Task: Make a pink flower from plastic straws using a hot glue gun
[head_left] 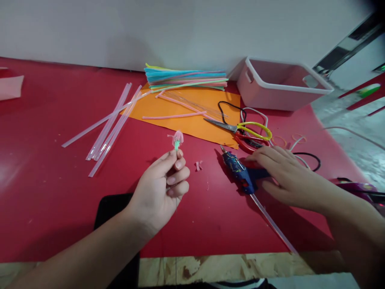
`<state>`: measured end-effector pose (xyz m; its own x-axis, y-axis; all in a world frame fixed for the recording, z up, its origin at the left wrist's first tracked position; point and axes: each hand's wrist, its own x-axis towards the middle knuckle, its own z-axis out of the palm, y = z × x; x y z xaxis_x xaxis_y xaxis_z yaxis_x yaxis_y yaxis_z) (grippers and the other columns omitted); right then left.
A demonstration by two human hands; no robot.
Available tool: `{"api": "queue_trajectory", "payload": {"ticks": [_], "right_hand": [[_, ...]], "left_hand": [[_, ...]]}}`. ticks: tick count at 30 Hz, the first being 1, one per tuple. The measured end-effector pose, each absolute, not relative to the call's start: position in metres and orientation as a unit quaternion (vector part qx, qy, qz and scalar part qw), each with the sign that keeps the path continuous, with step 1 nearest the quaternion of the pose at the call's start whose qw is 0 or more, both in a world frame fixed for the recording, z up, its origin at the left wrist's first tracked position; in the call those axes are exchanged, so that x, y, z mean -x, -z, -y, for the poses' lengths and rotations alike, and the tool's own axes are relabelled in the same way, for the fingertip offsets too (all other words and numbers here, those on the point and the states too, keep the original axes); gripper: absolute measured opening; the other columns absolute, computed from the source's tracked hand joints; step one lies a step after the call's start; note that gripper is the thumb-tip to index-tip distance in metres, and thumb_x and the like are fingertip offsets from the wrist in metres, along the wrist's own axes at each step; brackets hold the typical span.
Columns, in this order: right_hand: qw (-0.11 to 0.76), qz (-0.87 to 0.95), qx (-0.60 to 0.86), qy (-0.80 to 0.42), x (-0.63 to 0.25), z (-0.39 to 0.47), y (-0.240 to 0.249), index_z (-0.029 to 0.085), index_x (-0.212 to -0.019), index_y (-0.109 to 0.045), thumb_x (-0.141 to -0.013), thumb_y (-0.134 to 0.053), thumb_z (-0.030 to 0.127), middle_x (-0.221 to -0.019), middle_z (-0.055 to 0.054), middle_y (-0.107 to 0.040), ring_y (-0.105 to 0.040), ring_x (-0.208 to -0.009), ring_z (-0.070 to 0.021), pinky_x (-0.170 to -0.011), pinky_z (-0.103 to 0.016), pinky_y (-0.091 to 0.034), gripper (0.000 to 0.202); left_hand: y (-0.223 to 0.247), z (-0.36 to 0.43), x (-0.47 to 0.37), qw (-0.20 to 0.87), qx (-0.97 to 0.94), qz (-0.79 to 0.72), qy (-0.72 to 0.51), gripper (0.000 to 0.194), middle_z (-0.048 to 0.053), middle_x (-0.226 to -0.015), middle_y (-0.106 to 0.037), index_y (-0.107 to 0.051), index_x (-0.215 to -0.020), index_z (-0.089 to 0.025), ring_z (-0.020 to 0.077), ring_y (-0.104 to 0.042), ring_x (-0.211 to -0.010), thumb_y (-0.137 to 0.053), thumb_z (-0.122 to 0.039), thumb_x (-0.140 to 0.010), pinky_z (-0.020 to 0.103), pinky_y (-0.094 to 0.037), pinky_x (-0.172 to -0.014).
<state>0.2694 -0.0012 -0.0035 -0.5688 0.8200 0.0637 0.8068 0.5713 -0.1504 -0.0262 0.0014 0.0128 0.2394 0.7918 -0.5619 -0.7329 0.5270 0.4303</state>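
two bare hands are over a red tabletop (54, 200). near the middle of the frame the left hand (159, 188) holds up a small pink flower-like piece with a mint-green base (178, 139), its thumb and forefinger pinching the base while the other fingers curl in toward the palm. right of centre lies a dark blue glue gun with a metal nozzle (239, 170), nozzle toward the upper left, and a translucent stick (272, 222) runs from its rear toward the lower right. the right hand (282, 174) is at the gun's handle, thumb and fingers spread to either side of it; whether they touch the handle i cannot tell.

between the flower-like piece and the gun is a tiny pink scrap (198, 165). above the gun are scissors with one yellow and one red handle loop (236, 128), the blades overlapping an orange sheet (186, 125). several pale pink translucent strips (112, 116) cross one another at the upper left. at the top, a bundle of blue, pink, green and yellow fuzzy stems (186, 76) lies along the sheet's far edge, left of a pink plastic bin with a white rim (267, 95).
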Motion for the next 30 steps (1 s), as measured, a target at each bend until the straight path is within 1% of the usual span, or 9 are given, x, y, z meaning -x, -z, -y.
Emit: {"api": "queue_trajectory", "payload": {"ticks": [3,5,7,14,19,22,24,27,30], "right_hand": [[0.134,0.866,0.479,-0.046,-0.252,-0.003,-0.01,0.018,-0.119,-0.06,-0.079,-0.051,0.011,-0.118,-0.015,-0.066,-0.061,-0.112,-0.0329,-0.096,-0.052,-0.047,0.042],[0.19,0.852,0.486,-0.042,-0.23,-0.009,-0.015,0.018,-0.109,-0.064,-0.086,-0.052,0.018,-0.106,-0.011,-0.07,-0.064,-0.103,-0.0284,-0.091,-0.047,-0.051,0.026],[0.195,0.873,0.442,-0.066,-0.204,-0.019,-0.013,0.018,-0.1,-0.068,-0.09,-0.052,0.019,-0.096,-0.009,-0.072,-0.065,-0.094,-0.0228,-0.089,-0.041,-0.051,0.019],[0.068,0.904,0.406,-0.118,-0.154,-0.054,0.005,0.018,-0.098,-0.075,-0.09,-0.063,0.028,-0.092,-0.009,-0.07,-0.061,-0.092,-0.024,-0.085,-0.037,-0.044,0.017],[0.05,0.892,0.426,-0.141,-0.146,-0.052,0.003,0.015,-0.081,-0.071,-0.085,-0.068,0.02,-0.083,-0.009,-0.071,-0.06,-0.084,-0.0216,-0.078,-0.033,-0.043,0.007],[0.116,0.862,0.457,-0.185,-0.147,-0.044,-0.005,0.016,-0.082,-0.066,-0.09,-0.063,0.022,-0.081,-0.006,-0.071,-0.062,-0.076,-0.0159,-0.07,-0.029,-0.044,0.01],[0.205,0.803,0.476,-0.296,-0.151,-0.036,-0.012,0.016,-0.084,-0.063,-0.092,-0.061,0.026,-0.075,-0.002,-0.071,-0.062,-0.065,-0.012,-0.061,-0.025,-0.045,0.013],[0.307,0.675,0.475,-0.473,-0.159,-0.021,-0.019,0.016,-0.082,-0.059,-0.087,-0.068,0.034,-0.064,-0.001,-0.071,-0.063,-0.052,-0.0107,-0.05,-0.022,-0.047,0.021],[0.363,0.604,0.481,-0.522,-0.166,-0.008,-0.02,0.016,-0.078,-0.06,-0.08,-0.077,0.034,-0.062,-0.001,-0.072,-0.063,-0.047,-0.011,-0.043,-0.021,-0.048,0.025]], "left_hand": [[-0.012,0.0,0.026,0.786,-0.059,-0.379,-0.484,0.025,-0.005,-0.064,-0.043,-0.055,-0.075,-0.012,0.0012,-0.033,-0.04,-0.046,-0.013,-0.099,0.012,-0.022,-0.033],[-0.011,0.0,0.025,0.784,-0.071,-0.379,-0.487,0.025,-0.006,-0.064,-0.043,-0.055,-0.076,-0.012,0.001,-0.032,-0.04,-0.045,-0.013,-0.099,0.012,-0.022,-0.033],[-0.011,0.0,0.025,0.781,-0.078,-0.381,-0.488,0.025,-0.006,-0.064,-0.043,-0.054,-0.076,-0.012,0.0009,-0.032,-0.04,-0.044,-0.012,-0.099,0.011,-0.022,-0.034],[-0.013,0.001,0.024,0.783,-0.081,-0.388,-0.479,0.024,-0.006,-0.065,-0.043,-0.051,-0.076,-0.013,0.0005,-0.029,-0.04,-0.045,-0.012,-0.098,0.011,-0.02,-0.034],[-0.012,0.002,0.024,0.789,-0.079,-0.386,-0.472,0.023,-0.006,-0.066,-0.043,-0.052,-0.075,-0.014,0.001,-0.028,-0.04,-0.047,-0.012,-0.097,0.011,-0.021,-0.034],[-0.011,0.001,0.025,0.788,-0.084,-0.384,-0.473,0.023,-0.005,-0.067,-0.044,-0.052,-0.074,-0.014,0.0009,-0.029,-0.04,-0.047,-0.013,-0.097,0.011,-0.021,-0.034],[-0.01,0.001,0.025,0.791,-0.089,-0.38,-0.471,0.024,-0.005,-0.067,-0.044,-0.052,-0.074,-0.013,0.0006,-0.029,-0.04,-0.046,-0.013,-0.098,0.011,-0.021,-0.034],[-0.011,0.001,0.024,0.793,-0.09,-0.382,-0.466,0.024,-0.006,-0.066,-0.044,-0.053,-0.076,-0.013,0.0002,-0.028,-0.04,-0.045,-0.013,-0.099,0.011,-0.02,-0.034],[-0.012,0.002,0.024,0.792,-0.09,-0.385,-0.465,0.025,-0.006,-0.065,-0.044,-0.053,-0.076,-0.012,0.0001,-0.029,-0.04,-0.044,-0.013,-0.099,0.011,-0.02,-0.034]]}}
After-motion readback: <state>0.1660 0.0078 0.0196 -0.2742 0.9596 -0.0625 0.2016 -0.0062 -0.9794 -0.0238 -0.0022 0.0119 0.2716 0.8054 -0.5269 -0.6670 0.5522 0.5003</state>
